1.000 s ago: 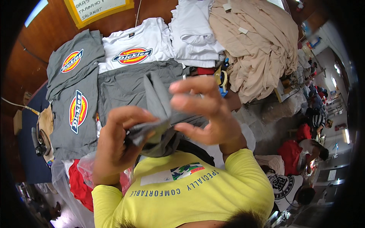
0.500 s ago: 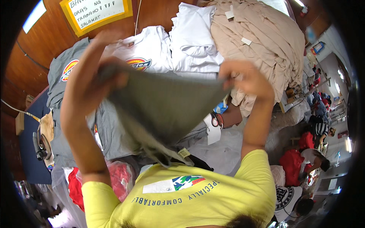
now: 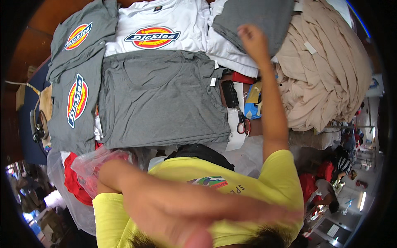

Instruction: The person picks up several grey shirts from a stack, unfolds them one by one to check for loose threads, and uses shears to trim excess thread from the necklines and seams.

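At one o'clock the right hand (image 3: pixel 254 41) is over grey cloth (image 3: pixel 248 12), grip unclear; at six the left hand (image 3: pixel 182 211) stretches, empty.

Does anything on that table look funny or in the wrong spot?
Maybe one thing: the gray cloth lies crooked on the white folded pile, with the right hand over it. The colors don't match, and the edges don't line up.
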`<state>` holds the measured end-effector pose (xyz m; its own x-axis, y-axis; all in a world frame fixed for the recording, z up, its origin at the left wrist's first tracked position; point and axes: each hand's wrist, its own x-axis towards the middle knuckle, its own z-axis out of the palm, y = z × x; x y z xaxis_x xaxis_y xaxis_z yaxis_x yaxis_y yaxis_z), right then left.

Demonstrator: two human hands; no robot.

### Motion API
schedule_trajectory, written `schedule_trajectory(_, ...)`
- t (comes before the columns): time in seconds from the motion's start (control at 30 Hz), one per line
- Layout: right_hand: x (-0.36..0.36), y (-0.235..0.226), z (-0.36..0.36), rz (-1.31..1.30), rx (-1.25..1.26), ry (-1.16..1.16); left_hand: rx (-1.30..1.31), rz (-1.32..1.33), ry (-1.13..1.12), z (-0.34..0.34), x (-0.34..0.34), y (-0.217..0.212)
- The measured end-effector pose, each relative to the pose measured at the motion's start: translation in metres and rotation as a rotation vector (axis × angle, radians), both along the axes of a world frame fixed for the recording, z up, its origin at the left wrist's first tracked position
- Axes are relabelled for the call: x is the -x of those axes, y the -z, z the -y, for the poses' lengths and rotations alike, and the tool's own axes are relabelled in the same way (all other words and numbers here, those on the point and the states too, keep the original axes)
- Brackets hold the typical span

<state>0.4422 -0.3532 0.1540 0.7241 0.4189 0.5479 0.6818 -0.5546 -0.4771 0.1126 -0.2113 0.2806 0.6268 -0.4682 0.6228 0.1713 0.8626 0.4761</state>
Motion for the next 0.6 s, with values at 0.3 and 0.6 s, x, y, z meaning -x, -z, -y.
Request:
schedule_trajectory(0.3, 0.164, 0.140, 0.005, -0.479, 0.467, 0.106, 0.064, 0.182, -0.256, -0.026, 0.009, 0.001)
schedule_trajectory(0.6, 0.220, 0.132, 0.054, -0.669, 0.502, 0.159, -2.292, -0.077, -1.627, -0.207, 0.052, 0.236)
